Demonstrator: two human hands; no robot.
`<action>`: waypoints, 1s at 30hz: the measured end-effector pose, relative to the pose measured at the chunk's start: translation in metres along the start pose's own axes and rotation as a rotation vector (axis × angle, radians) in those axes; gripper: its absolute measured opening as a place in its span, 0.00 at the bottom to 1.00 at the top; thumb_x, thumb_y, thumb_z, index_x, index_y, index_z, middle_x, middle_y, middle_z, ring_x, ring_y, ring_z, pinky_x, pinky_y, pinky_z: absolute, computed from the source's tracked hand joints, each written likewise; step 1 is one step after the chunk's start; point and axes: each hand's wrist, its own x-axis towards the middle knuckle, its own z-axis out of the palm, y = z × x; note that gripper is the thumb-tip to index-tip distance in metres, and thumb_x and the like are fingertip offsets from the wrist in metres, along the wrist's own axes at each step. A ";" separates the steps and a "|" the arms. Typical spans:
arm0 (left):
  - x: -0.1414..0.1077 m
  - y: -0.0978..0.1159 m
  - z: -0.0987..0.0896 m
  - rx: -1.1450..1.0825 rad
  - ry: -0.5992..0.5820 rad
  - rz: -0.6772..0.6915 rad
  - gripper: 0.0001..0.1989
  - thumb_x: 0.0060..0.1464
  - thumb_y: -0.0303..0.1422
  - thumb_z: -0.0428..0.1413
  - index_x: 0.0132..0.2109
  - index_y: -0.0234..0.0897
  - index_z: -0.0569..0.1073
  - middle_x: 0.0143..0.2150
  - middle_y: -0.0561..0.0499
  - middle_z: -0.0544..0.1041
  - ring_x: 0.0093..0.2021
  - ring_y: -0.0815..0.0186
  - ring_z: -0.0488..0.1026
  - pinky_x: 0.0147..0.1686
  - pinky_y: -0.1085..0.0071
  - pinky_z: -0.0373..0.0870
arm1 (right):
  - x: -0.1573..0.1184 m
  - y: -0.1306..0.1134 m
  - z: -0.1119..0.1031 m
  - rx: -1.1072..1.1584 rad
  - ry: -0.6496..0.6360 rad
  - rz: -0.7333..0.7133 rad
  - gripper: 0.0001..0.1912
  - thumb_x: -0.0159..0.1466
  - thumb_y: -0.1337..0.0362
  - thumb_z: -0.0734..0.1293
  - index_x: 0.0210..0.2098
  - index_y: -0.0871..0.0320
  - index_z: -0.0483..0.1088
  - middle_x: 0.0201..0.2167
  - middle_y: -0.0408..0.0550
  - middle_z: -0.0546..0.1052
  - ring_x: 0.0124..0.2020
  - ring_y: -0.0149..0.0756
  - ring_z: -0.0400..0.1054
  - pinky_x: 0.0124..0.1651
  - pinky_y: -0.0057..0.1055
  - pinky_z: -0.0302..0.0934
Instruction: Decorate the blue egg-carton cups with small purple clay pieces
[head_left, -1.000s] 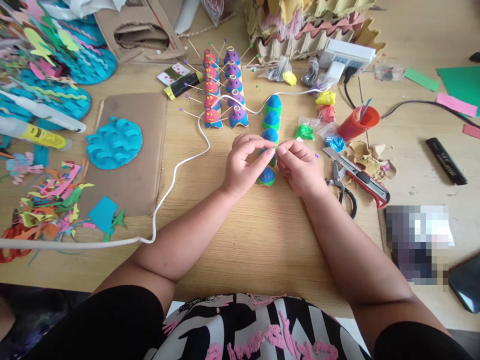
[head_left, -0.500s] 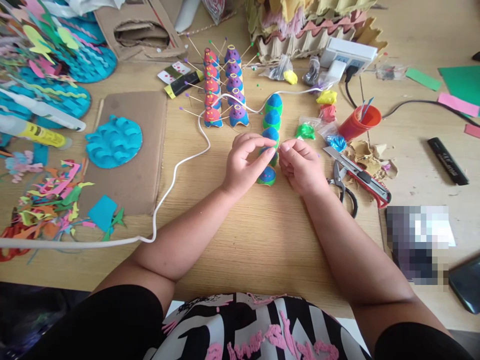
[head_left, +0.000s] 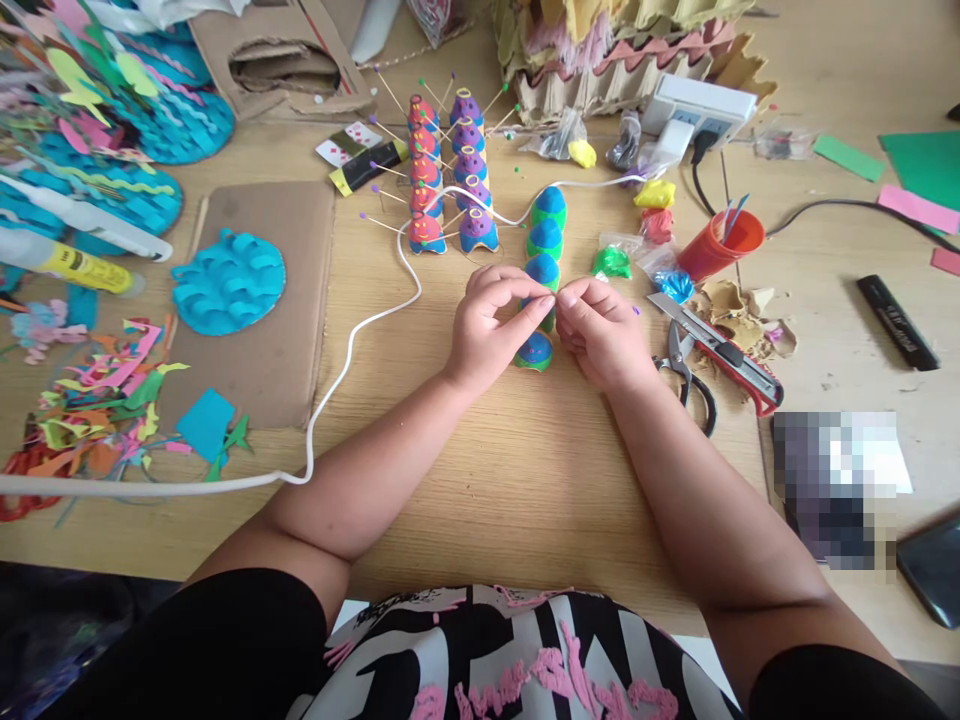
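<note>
A handicraft workspace, set up on a wooden desk [head_left: 480, 510].
Coloured paper scraps [head_left: 112, 385] litter the lower left of the frame, egg cartons [head_left: 622, 85] are stacked at the top, and a utility knife [head_left: 729, 352] and scissors [head_left: 679, 350] lie right of centre; a row of blue-and-green domes [head_left: 545, 238] stands mid-frame, and the blurred, yellow-labelled tube [head_left: 86, 268] at the left edge may be glue.
</note>
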 end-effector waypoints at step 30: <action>0.000 0.004 -0.001 -0.133 -0.009 -0.102 0.21 0.69 0.57 0.65 0.46 0.45 0.88 0.46 0.49 0.87 0.53 0.60 0.83 0.61 0.61 0.77 | -0.002 -0.001 0.000 0.042 -0.022 -0.014 0.32 0.56 0.37 0.85 0.30 0.53 0.70 0.20 0.34 0.65 0.20 0.24 0.49 0.24 0.28 0.44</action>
